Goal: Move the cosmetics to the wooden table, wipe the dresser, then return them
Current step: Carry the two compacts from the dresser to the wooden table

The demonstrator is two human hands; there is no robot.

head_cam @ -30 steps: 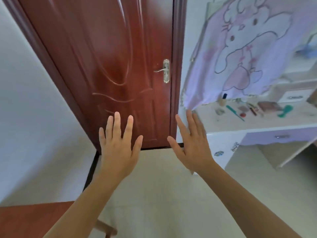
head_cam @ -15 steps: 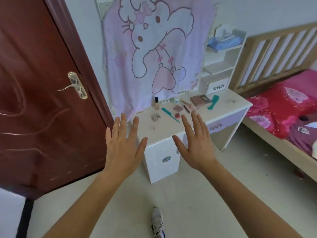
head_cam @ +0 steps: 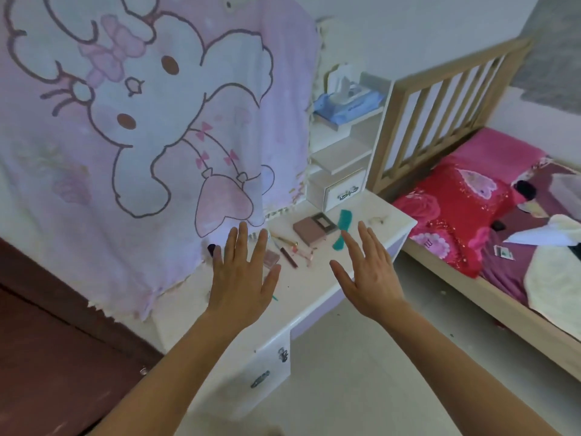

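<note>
Pink cartoon cloth (head_cam: pixel 141 121) hangs at left; blue wipes pack (head_cam: pixel 349 103) beside it; wooden-railed bed (head_cam: pixel 456 65) at right.

The makeup palette (head_cam: pixel 309 230), comb (head_cam: pixel 343 226) and cosmetic pencil (head_cam: pixel 289 256) lie on the dresser (head_cam: pixel 309 287), toward its rear. A cloth (head_cam: pixel 157 127) hangs behind the dresser, a bed (head_cam: pixel 465 215) stands to its right, a door (head_cam: pixel 47 347) to its left.

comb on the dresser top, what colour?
Teal green. The comb lies beside the pinkish palette; clearest in the head view.
</note>
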